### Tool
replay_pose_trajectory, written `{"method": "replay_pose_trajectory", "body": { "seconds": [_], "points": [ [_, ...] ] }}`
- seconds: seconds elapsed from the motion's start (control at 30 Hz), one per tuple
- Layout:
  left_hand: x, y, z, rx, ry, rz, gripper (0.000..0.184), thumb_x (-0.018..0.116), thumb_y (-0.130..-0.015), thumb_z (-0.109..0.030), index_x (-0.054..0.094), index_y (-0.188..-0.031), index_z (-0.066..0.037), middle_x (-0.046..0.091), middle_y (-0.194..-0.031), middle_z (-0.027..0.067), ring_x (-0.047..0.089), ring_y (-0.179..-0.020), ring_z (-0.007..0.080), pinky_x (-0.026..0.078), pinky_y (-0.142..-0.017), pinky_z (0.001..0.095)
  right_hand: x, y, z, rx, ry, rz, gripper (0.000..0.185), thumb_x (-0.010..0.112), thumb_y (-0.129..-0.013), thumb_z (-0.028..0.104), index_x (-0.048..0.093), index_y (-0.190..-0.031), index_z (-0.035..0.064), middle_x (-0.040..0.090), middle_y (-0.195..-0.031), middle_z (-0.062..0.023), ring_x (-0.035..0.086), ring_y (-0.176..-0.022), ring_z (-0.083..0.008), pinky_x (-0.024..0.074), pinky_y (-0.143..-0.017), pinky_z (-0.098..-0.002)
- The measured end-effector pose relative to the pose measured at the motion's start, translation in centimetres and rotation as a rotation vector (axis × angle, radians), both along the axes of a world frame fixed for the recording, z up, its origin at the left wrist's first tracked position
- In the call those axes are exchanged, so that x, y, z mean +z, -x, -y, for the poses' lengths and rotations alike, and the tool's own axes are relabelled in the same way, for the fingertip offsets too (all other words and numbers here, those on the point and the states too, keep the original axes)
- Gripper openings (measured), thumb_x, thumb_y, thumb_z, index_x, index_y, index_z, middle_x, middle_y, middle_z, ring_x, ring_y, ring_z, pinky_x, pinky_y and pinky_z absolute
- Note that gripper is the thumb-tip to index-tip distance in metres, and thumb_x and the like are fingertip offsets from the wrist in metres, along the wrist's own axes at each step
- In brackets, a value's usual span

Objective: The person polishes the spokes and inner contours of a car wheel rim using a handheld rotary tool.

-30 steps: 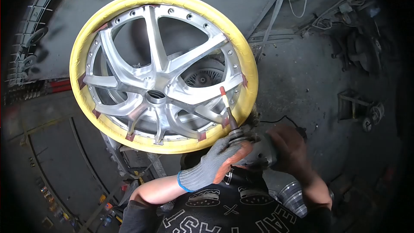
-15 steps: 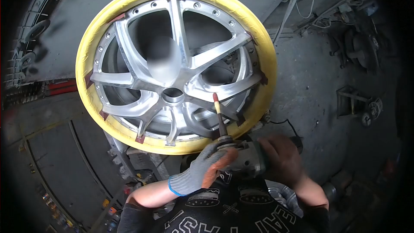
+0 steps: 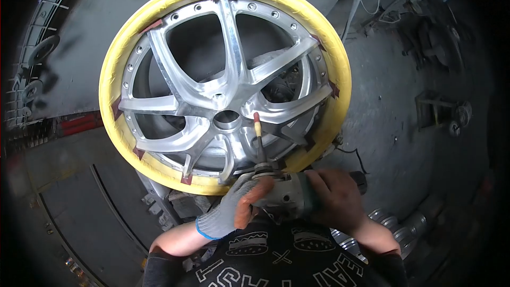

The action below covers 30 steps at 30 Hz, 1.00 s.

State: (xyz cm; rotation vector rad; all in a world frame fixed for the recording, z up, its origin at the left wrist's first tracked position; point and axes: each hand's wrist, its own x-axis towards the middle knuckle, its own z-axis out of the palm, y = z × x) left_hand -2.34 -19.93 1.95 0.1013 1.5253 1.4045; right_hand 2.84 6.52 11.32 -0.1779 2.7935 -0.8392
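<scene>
A silver spoked wheel (image 3: pixel 234 87) fills the upper middle, its outer rim wrapped in yellow film (image 3: pixel 110 82) with dark red patches at the spoke ends. My left hand (image 3: pixel 234 207), in a grey and orange glove, is closed round the front of a power grinder (image 3: pixel 287 197). My bare right hand (image 3: pixel 336 196) grips the grinder's rear body. From the tool a thin shaft with a red and cream tip (image 3: pixel 257 122) points up over the wheel, right of the centre hole. Whether the tip touches the metal I cannot tell.
A metal stand (image 3: pixel 154 194) shows below the wheel's left edge. Several shiny round metal parts (image 3: pixel 414 223) lie at the lower right. A wheeled metal frame (image 3: pixel 438 114) stands on the right. Cables (image 3: pixel 390 13) hang at the upper right, and a wire rack (image 3: pixel 40 37) is at the left.
In the view, the wheel has shifted right. The grinder and both hands have moved left, and the red tip now lies closer to the wheel's centre hole. Both hands keep their hold.
</scene>
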Motion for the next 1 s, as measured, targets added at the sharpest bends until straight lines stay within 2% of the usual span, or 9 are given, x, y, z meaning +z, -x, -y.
{"method": "replay_pose_trajectory", "body": {
  "seconds": [0.1,0.2,0.3,0.5,0.57,0.7,0.83,0.9,1.0],
  "points": [
    [1.1,1.6,0.9,-0.011,-0.3,-0.429,0.05,0.062,-0.087,0.002,0.05,-0.135,0.004,0.06,-0.13,0.017,0.064,-0.115,0.0275,0.048,-0.103,0.0377,-0.5,-0.1,1.3,-0.007,0.006,-0.037,0.072,0.079,-0.059,0.021,0.055,-0.125,0.0039,0.056,-0.101,-0.0141,0.06,-0.091,-0.0338,0.0486,-0.081,-0.0441],
    [1.1,2.3,2.9,-0.203,-0.134,-0.735,0.046,0.058,-0.089,0.003,0.051,-0.135,0.004,0.059,-0.134,0.0176,0.059,-0.123,0.0259,0.046,-0.104,0.0385,-1.0,-0.4,2.8,-0.004,0.019,-0.042,0.066,0.075,-0.064,0.019,0.054,-0.125,0.0022,0.056,-0.1,-0.0147,0.059,-0.09,-0.0335,0.0483,-0.081,-0.0436],
    [0.9,3.2,3.3,-0.309,-0.119,-0.461,0.07,0.054,-0.072,0.012,0.048,-0.141,0.001,0.054,-0.138,0.0158,0.054,-0.128,0.0246,0.041,-0.111,0.034,-1.9,-0.7,4.2,-0.022,-0.004,-0.091,0.061,0.07,-0.068,0.016,0.054,-0.124,-0.0008,0.056,-0.101,-0.016,0.059,-0.089,-0.033,0.0481,-0.081,-0.0431],
    [3.2,4.5,1.8,0.093,-0.337,0.314,0.045,0.047,-0.096,0.002,0.047,-0.14,0.004,0.055,-0.136,0.013,0.052,-0.128,0.0199,0.04,-0.111,0.0329,-3.2,-1.1,5.8,-0.029,-0.011,-0.148,0.05,0.063,-0.078,0.013,0.054,-0.125,-0.0037,0.057,-0.105,-0.0186,0.06,-0.094,-0.0325,0.0483,-0.082,-0.0433],
    [3.9,4.4,1.2,0.296,-0.397,0.628,0.039,0.04,-0.104,-0.006,0.045,-0.141,0.006,0.061,-0.125,0.0096,0.056,-0.12,0.014,0.044,-0.105,0.0282,-3.5,-1.3,6.1,-0.013,-0.027,-0.159,0.048,0.061,-0.081,0.013,0.054,-0.125,-0.0044,0.058,-0.106,-0.0191,0.06,-0.097,-0.0326,0.0483,-0.083,-0.0436],
    [2.1,4.1,1.6,0.184,-0.228,0.464,0.042,0.039,-0.106,-0.01,0.04,-0.143,0.008,0.064,-0.103,0.0056,0.062,-0.09,0.0061,0.049,-0.085,0.0192,-3.6,-1.9,6.5,-0.021,-0.017,-0.142,0.048,0.061,-0.081,0.014,0.054,-0.124,-0.0054,0.058,-0.105,-0.019,0.06,-0.096,-0.0325,0.0483,-0.083,-0.043],
    [0.1,3.7,2.2,0.256,-0.266,0.756,0.044,0.036,-0.106,-0.014,0.041,-0.142,0.011,0.057,-0.082,0.0,0.047,-0.057,-0.0003,0.042,-0.062,0.0149,-4.2,-2.4,6.7,-0.035,-0.039,-0.14,0.048,0.06,-0.082,0.014,0.054,-0.125,-0.0059,0.058,-0.106,-0.0191,0.059,-0.094,-0.0326,0.0483,-0.083,-0.0427],
    [0.8,4.1,2.3,0.247,-0.214,0.734,0.044,0.035,-0.106,-0.015,0.043,-0.141,0.011,0.055,-0.078,-0.0006,0.042,-0.051,-0.0005,0.04,-0.058,0.0153,-4.5,-2.4,6.9,-0.027,-0.041,-0.153,0.049,0.06,-0.082,0.014,0.053,-0.125,-0.0059,0.058,-0.106,-0.0191,0.059,-0.093,-0.0327,0.0483,-0.083,-0.0428],
    [2.3,4.5,2.0,0.151,-0.249,0.394,0.043,0.036,-0.105,-0.014,0.046,-0.139,0.011,0.06,-0.085,0.0029,0.052,-0.059,0.0019,0.044,-0.065,0.0154,-4.9,-2.1,7.3,-0.008,-0.007,-0.17,0.05,0.06,-0.081,0.014,0.053,-0.126,-0.0062,0.058,-0.107,-0.0199,0.059,-0.093,-0.0328,0.0482,-0.083,-0.0435]
  ]
}}
